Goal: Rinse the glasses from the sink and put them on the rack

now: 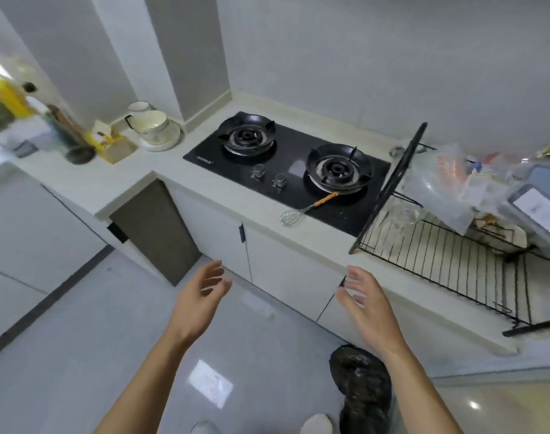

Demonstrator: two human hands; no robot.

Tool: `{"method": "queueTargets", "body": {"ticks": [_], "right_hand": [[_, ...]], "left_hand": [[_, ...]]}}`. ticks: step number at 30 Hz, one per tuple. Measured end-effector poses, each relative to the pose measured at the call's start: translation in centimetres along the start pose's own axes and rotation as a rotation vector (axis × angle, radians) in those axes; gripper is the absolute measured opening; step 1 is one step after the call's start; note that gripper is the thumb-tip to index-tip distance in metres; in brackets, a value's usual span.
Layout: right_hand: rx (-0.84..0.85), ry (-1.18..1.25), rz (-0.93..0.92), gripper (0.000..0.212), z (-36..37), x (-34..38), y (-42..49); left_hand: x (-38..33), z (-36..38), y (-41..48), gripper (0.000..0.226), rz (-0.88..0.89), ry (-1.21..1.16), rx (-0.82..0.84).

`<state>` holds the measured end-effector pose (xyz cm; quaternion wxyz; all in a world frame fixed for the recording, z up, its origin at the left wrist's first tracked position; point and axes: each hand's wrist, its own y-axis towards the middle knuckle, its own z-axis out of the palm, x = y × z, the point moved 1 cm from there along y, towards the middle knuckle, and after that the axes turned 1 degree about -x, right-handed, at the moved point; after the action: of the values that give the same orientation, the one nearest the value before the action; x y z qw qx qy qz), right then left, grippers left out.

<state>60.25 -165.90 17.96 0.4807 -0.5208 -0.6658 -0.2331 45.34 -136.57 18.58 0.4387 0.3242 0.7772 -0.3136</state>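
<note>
Rack one, burners two, whisk one, left hand, right hand empty

A pale countertop runs along the wall and turns a corner. Set into it is a black two-burner gas hob. A whisk with an orange handle lies across the hob's front edge. In the back corner are bowls stacked on a plate. At the right stands a black wire rack.
</note>
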Motion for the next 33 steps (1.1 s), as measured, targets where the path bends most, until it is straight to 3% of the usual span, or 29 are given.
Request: {"method": "queueTargets", "body": {"ticks": [6,15,25,33], "right_hand": [[0.173,0.043,-0.065,0.046,11.2,5.8,-0.4],[0.391,0.014,-0.182,0.045,28.4,14.0,-1.6],[0.663,-0.043,-0.259,0.044,41.5,19.9,-0.6],[0.875,-0.037,-0.333,0.046,52.6,26.0,5.1]], "left_hand": [[7.5,-14.1,-4.6,0.035,-0.124,-0.058,-0.223],[17.0,-29.3,-10.0,0.037,-0.244,-0.153,-0.515],[22.0,-37.0,-13.5,0.036,-0.382,-0.235,-0.727],[23.5,-42.3,-10.6,0.044,-0.427,-0.288,-0.916]]}}
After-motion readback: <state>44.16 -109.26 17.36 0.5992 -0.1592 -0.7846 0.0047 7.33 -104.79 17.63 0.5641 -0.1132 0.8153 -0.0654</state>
